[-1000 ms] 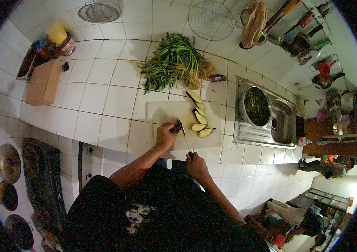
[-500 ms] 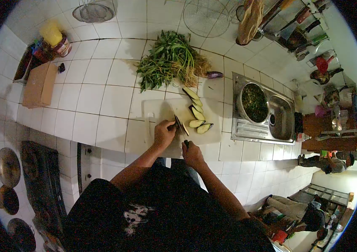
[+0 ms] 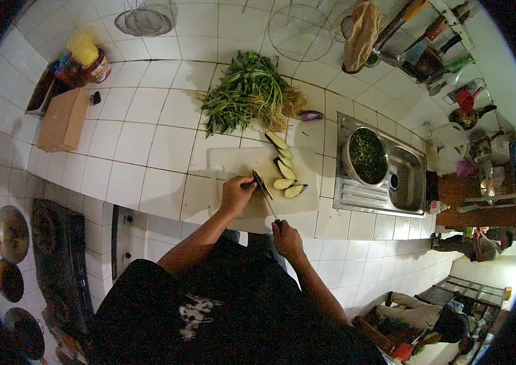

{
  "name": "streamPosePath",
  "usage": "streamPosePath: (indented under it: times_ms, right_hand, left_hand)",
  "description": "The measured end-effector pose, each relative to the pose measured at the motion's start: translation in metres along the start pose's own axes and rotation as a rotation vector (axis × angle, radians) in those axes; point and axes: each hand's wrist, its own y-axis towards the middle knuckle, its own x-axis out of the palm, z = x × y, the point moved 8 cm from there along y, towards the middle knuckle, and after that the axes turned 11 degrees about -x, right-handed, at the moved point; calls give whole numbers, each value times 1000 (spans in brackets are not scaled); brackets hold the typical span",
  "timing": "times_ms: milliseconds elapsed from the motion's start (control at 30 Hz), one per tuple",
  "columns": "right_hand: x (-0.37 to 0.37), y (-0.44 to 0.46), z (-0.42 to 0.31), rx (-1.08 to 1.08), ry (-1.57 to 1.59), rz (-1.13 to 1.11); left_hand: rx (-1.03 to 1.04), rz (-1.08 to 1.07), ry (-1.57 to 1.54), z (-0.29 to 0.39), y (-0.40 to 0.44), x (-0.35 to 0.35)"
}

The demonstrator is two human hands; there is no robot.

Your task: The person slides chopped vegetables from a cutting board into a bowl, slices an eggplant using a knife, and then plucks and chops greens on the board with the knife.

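Note:
My left hand [image 3: 238, 193] is closed over the left part of a white cutting board [image 3: 303, 159], its fingertips pinching a dark-skinned eggplant piece [image 3: 263, 184]. At the board's near edge, my right hand [image 3: 287, 239] grips a knife [image 3: 272, 210] by its dark handle. The blade points up and left, its tip by the eggplant piece; whether they touch I cannot tell. Several pale eggplant slices [image 3: 285, 171] with dark skin edges lie in a loose row to the right of the held piece.
Beyond the board lie a heap of leafy greens with roots [image 3: 246, 94] and a purple eggplant piece [image 3: 311, 115]. A bowl of chopped greens [image 3: 367, 156] stands on the steel sink [image 3: 361, 202] at right. A cardboard box [image 3: 63, 120] is far left. Two people are at right.
My right hand has drawn the knife back toward my body and slightly right, showing more blade. My left hand stays almost in place on the eggplant piece.

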Motion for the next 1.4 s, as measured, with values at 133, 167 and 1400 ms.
streamPosePath:
  times_ms: [133, 167, 1400]
  right_hand:
    - [17, 16, 22, 143, -10, -18]
    - [27, 22, 27, 57, -28, 15]
    - [-1, 34, 44, 38, 269, -53]
  left_hand:
    - [3, -1, 34, -1, -1, 3]
    - [28, 4, 61, 0, 0, 3]
    - [48, -27, 323, 24, 13, 33]
